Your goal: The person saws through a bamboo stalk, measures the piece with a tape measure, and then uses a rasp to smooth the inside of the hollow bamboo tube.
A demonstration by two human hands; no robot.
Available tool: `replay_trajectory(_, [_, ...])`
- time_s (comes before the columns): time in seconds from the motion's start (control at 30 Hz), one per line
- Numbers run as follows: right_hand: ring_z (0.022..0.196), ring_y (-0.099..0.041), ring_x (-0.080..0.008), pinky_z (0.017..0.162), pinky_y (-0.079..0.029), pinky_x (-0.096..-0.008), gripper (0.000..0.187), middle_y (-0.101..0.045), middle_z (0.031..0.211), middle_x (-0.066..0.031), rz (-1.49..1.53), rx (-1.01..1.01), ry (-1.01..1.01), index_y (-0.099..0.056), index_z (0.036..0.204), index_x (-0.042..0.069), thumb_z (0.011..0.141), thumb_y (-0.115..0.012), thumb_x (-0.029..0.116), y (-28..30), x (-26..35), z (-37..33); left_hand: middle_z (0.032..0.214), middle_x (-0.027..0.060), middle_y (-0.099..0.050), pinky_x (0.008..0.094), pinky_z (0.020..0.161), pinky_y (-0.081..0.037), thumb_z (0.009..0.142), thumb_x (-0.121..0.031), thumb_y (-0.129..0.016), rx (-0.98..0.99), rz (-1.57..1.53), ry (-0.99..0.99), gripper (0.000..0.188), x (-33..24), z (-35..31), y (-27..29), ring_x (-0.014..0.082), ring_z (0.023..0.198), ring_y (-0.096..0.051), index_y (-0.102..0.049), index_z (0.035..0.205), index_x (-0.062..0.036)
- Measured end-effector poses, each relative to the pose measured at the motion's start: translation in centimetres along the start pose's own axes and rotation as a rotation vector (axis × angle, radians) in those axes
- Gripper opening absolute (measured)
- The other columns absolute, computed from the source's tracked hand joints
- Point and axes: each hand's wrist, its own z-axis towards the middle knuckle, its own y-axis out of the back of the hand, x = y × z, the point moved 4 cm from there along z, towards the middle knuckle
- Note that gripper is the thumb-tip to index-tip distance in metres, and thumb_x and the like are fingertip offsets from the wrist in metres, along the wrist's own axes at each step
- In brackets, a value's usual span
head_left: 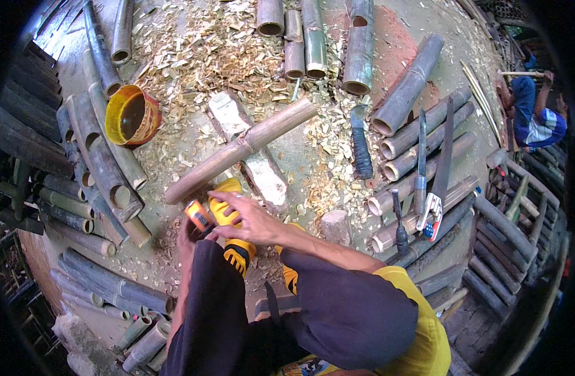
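Dark-trousered knees fill the near foreground, and just past them both hands meet over an orange tape measure (198, 215). It looks like the measuring step: the right hand (247, 219) lies fingers-spread across the yellow boot, fingertips at the tape's case, while the left hand (188, 233) seems to cup the case from below, though its grip is mostly hidden. Directly beyond the hands a long bamboo pole (240, 150) rests slantwise over a pale wooden block (253, 156), its near end just above the tape. Judging by this, the next move calls for drawing the blade out along that pole. Wood chips (206, 56) litter the ground beyond. Right of the hands lie a dark-handled machete (361, 147) and a saw (439, 169) on stacked bamboo; left, a yellow bucket (132, 115). Nothing blocks the pole.
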Motion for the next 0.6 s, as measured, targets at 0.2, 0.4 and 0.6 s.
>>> replay_trajectory(0.2, [0.095, -0.061, -0.025, 0.082, -0.048, -0.0342, 0.041, -0.061, 0.102, -0.0153, -0.152, -0.281, 0.096, -0.053, 0.11, 0.001, 0.073, -0.068, 0.009, 2.5, -0.7, 1.1, 0.119, 0.0141, -0.054, 0.0318, 0.083, -0.05, 0.071, -0.006, -0.065, 0.157, -0.486, 0.387, 0.059, -1.4, 2.9, -1.9, 0.0211, 0.101, -0.057, -0.046, 0.126, 0.0009])
replay_trajectory(0.4, [0.095, -0.052, -0.0354, 0.084, -0.043, -0.0428, 0.049, -0.057, 0.098, -0.0177, -0.525, -0.059, 0.227, -0.05, 0.108, 0.002, 0.063, -0.069, 0.003, -0.8, 0.2, 0.2, 0.093, 0.0075, -0.065, 0.0275, 0.07, -0.051, 0.08, -0.015, -0.069, -0.065, -0.574, 0.544, 0.028, 2.2, 1.6, -0.5, 0.0126, 0.083, -0.061, -0.063, 0.101, 0.001])
replay_trajectory(0.6, [0.095, -0.053, -0.0326, 0.084, -0.044, -0.0401, 0.051, -0.058, 0.1, -0.0149, -0.82, -0.145, 0.261, -0.055, 0.106, 0.005, 0.058, -0.067, -0.003, 3.2, 0.2, 0.8, 0.079, 0.003, -0.06, 0.0175, 0.054, -0.038, 0.085, -0.015, -0.061, -0.541, -0.556, 0.475, 0.014, 5.5, 2.0, 5.3, 0.0079, 0.068, -0.055, -0.059, 0.097, -0.0059])
